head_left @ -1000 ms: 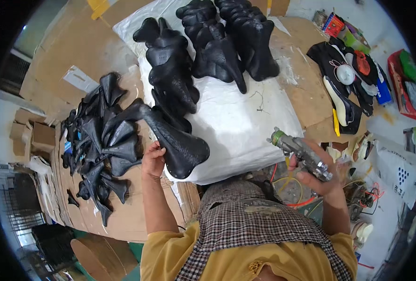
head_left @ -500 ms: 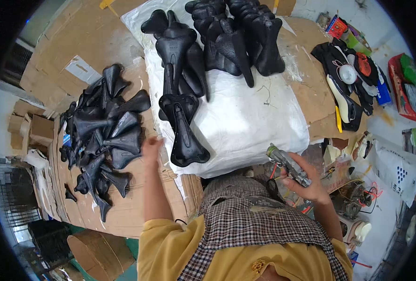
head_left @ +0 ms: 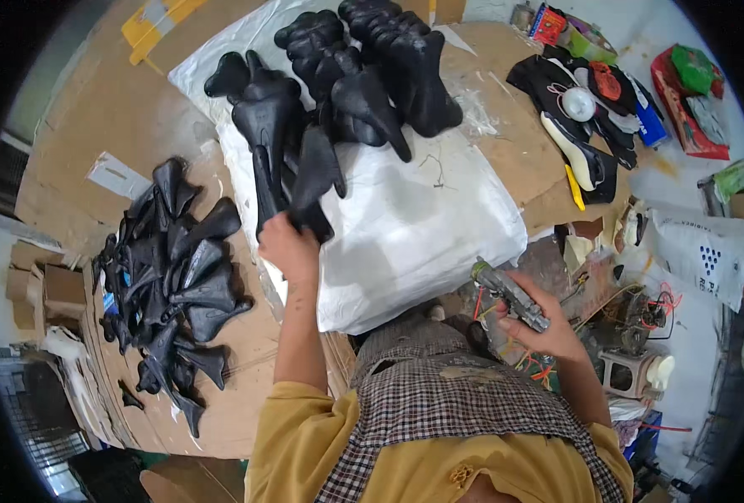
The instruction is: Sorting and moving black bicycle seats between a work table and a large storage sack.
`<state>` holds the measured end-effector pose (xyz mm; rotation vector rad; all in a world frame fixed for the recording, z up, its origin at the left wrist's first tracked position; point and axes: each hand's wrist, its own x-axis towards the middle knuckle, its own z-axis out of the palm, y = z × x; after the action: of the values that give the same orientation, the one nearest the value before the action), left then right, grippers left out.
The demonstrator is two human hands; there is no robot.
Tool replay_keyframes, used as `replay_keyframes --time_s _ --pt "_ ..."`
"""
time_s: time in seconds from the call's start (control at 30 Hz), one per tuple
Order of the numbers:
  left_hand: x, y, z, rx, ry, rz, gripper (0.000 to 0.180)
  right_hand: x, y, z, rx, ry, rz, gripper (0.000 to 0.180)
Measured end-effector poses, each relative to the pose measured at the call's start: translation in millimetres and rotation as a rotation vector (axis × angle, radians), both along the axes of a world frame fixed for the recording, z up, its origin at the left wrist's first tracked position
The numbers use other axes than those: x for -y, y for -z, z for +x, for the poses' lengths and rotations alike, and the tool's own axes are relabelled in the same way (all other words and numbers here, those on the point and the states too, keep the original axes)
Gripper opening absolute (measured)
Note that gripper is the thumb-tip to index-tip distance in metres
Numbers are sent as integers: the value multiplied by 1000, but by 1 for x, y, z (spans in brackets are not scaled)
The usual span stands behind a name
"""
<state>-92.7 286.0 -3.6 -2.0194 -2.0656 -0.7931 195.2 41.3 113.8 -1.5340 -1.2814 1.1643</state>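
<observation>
roughly seven black saddles [head_left: 347, 92] lie on one white sheet [head_left: 414, 226]; a second heap of black saddles [head_left: 171, 268], too tangled to count, sits on cardboard; one metal tool [head_left: 510, 293]; two hands working.

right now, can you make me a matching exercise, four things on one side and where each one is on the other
Things:
1. left hand
2. right hand
3. loose pile of black saddles
4. white sheet

Places:
A. on brown cardboard, at the person's left
B. spread under the row of saddles
C. gripping the near end of a black saddle
D. wrapped around a grimy grey tool

Pairs: 1-C, 2-D, 3-A, 4-B
</observation>
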Motion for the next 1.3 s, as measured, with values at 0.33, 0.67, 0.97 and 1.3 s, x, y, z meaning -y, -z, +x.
replay_keyframes --time_s 0.33,0.67,0.97,1.3 --pt "82 87 61 -104 740 -102 37 12 -9 38 22 49 72 64" --pt "-26 55 -16 -342 372 -55 31 1 3 54 -7 -76 66 60" --pt "-170 57 38 535 198 -47 30 -9 15 61 10 -94 -37 61" --pt "-200 58 60 1204 36 -263 29 -20 -14 73 -133 -53 -134 60"
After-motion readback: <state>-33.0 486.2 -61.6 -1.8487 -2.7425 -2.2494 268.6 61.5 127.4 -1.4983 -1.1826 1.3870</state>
